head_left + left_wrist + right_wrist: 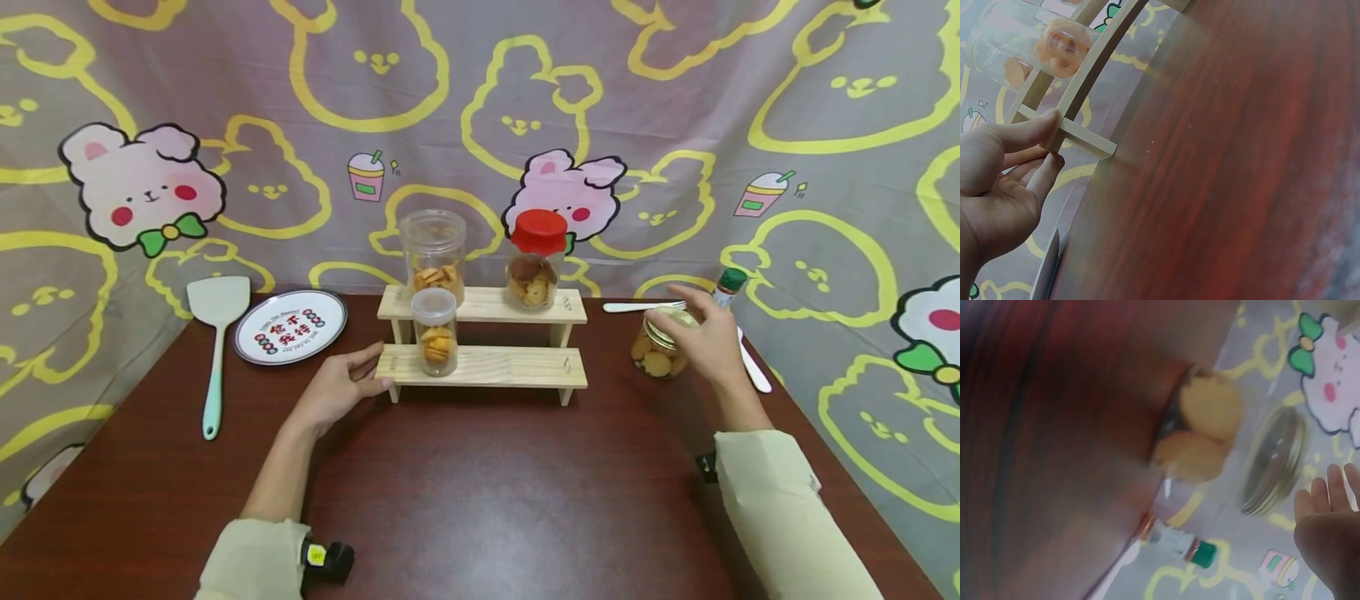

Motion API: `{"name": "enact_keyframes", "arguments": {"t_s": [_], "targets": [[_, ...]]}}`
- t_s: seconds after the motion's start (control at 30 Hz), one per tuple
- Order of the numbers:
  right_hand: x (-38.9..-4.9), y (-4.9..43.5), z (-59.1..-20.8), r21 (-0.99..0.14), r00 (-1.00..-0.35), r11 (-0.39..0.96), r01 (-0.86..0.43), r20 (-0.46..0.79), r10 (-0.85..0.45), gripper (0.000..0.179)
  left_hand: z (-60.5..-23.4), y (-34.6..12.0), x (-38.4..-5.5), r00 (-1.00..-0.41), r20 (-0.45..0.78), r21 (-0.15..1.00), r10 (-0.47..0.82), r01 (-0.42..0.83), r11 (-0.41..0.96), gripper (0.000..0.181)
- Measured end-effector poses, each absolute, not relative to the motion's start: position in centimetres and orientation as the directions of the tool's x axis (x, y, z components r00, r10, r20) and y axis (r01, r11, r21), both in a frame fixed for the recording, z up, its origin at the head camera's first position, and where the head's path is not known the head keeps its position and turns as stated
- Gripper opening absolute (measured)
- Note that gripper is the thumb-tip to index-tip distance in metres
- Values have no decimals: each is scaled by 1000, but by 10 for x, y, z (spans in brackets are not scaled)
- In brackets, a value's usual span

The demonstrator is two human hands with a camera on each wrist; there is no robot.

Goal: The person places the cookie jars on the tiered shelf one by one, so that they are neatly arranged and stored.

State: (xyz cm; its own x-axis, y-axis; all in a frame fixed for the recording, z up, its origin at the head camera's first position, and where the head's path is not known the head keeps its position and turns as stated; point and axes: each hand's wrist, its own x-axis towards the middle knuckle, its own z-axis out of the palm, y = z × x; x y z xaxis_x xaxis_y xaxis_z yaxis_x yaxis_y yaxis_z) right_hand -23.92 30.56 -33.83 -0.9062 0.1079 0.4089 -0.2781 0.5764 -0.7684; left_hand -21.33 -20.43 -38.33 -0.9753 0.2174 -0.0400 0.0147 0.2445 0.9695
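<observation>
My left hand (339,385) pinches the left end of the lower step of a two-tier wooden display rack (495,367), thumb in front. On that lower step stands a small clear jar (435,350) of orange cookies. Up on the top tier are a larger clear jar (433,258) with a clear lid and a jar with a red lid (540,233), both holding cookies. To the right, my right hand (708,333) is beside a glass cookie jar (658,360) with a gold lid (1275,460). The right wrist view shows its fingers extended, apart from the lid.
Behind the right hand stands a green-capped bottle (727,287), with a fork (637,307) and a white-handled utensil (756,367) close by. At the left lie a spatula (217,333) and an oval plate (262,350). A patterned cloth (465,75) hangs behind the table (510,483).
</observation>
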Motion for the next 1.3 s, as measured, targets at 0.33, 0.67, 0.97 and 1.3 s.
{"name": "enact_keyframes", "arguments": {"t_s": [0.33, 0.67, 0.97, 1.3], "targets": [[-243, 328, -348, -734, -945, 660, -160, 307, 113, 72, -386, -204, -214, -976, -48, 965, 211, 8, 261, 71], [-247, 339, -359, -672, -962, 734, -100, 252, 100, 78, -388, -205, -216, -977, -42, 963, 210, 17, 270, 72], [-249, 344, -361, -628, -975, 774, -86, 212, 64, 87, -385, -205, -215, -976, -37, 966, 214, 20, 259, 71], [-250, 346, -363, -623, -974, 774, -112, 225, 39, 88, -383, -205, -213, -976, -40, 967, 215, 16, 254, 70]]}}
